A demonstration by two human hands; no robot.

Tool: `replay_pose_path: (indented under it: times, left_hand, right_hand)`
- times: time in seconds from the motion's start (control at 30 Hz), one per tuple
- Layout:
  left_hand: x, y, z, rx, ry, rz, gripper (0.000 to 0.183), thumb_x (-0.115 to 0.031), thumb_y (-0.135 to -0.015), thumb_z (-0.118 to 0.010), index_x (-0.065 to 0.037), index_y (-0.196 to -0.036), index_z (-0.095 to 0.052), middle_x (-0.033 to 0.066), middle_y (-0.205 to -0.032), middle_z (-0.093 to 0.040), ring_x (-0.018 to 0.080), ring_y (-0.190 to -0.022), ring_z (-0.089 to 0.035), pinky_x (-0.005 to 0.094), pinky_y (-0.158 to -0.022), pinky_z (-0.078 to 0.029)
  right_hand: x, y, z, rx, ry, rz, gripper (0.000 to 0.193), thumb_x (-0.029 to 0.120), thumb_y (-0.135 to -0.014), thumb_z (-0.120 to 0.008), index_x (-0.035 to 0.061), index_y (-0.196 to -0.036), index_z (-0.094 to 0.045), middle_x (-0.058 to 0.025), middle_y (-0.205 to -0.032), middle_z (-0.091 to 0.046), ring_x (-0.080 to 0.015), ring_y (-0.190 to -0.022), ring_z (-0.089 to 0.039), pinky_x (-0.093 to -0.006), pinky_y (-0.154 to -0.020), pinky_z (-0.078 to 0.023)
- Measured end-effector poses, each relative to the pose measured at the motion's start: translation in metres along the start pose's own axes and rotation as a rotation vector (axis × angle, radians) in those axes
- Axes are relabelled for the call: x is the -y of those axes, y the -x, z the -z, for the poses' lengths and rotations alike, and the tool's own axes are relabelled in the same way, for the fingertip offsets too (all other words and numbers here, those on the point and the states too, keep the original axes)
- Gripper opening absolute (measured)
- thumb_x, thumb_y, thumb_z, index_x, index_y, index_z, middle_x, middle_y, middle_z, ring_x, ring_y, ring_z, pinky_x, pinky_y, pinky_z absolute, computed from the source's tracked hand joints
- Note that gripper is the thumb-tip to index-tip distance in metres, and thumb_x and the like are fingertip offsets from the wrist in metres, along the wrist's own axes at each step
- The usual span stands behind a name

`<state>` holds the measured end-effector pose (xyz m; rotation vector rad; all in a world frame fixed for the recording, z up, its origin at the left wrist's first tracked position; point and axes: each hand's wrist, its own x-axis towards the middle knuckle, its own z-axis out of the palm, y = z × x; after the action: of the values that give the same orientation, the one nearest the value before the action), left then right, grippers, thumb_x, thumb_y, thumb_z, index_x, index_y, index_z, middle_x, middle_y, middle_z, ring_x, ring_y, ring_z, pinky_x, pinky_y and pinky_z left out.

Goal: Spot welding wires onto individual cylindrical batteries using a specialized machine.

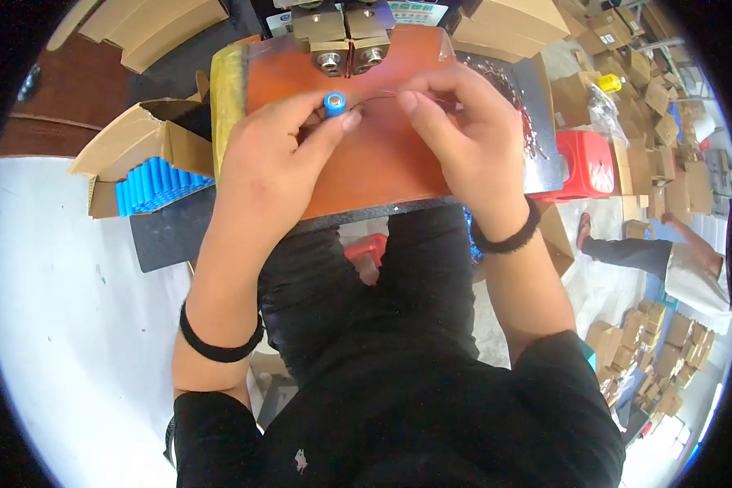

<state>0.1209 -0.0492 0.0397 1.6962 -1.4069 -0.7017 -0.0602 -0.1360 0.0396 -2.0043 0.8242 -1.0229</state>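
Observation:
My left hand pinches a small blue cylindrical battery cell between thumb and fingers, end-on toward the camera. My right hand holds a thin wire that runs toward the cell. Both hands hover over an orange work board. Just beyond the fingers, at the board's far edge, stands a metal fixture with two bolts.
An open cardboard box of several blue cells sits to the left. A red plastic stool stands at the right. Stacks of cardboard boxes fill the right side, where another person's leg shows. A white surface lies lower left.

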Motion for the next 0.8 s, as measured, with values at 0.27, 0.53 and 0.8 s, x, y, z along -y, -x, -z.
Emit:
replay_pose_path:
  times: [0.27, 0.53, 0.8]
  left_hand:
    - [0.007, -0.015, -0.008, -0.083, -0.112, -0.125, 0.024, -0.018, -0.087, -0.069, 0.001, -0.101, -0.065, 0.0176, -0.081, -0.057, 0.0318, -0.071, -0.057, 0.0379, -0.066, -0.045]
    - [0.012, -0.018, -0.011, -0.102, -0.128, -0.155, 0.024, -0.018, -0.087, -0.068, 0.0, -0.102, -0.066, 0.0188, -0.083, -0.058, 0.0335, -0.072, -0.058, 0.0394, -0.067, -0.045]
    - [0.012, -0.017, -0.01, -0.082, -0.12, -0.135, 0.026, -0.019, -0.088, -0.068, 0.001, -0.105, -0.065, 0.0144, -0.078, -0.056, 0.0249, -0.069, -0.053, 0.0349, -0.064, -0.043]
  right_hand:
    - [-0.002, -0.013, -0.012, 0.092, -0.116, -0.118, 0.017, 0.014, -0.088, -0.066, -0.0021, -0.094, -0.067, -0.0024, -0.082, -0.067, -0.0081, -0.078, -0.059, -0.0233, -0.075, -0.047]
    - [-0.007, -0.017, -0.019, 0.049, -0.134, -0.164, 0.019, 0.016, -0.087, -0.067, -0.0026, -0.09, -0.068, -0.0006, -0.077, -0.065, -0.0064, -0.073, -0.057, -0.022, -0.07, -0.046]
    - [-0.005, -0.019, -0.02, 0.082, -0.124, -0.214, 0.021, 0.019, -0.088, -0.066, -0.001, -0.091, -0.069, 0.0007, -0.073, -0.062, -0.0055, -0.067, -0.055, -0.0216, -0.063, -0.043]
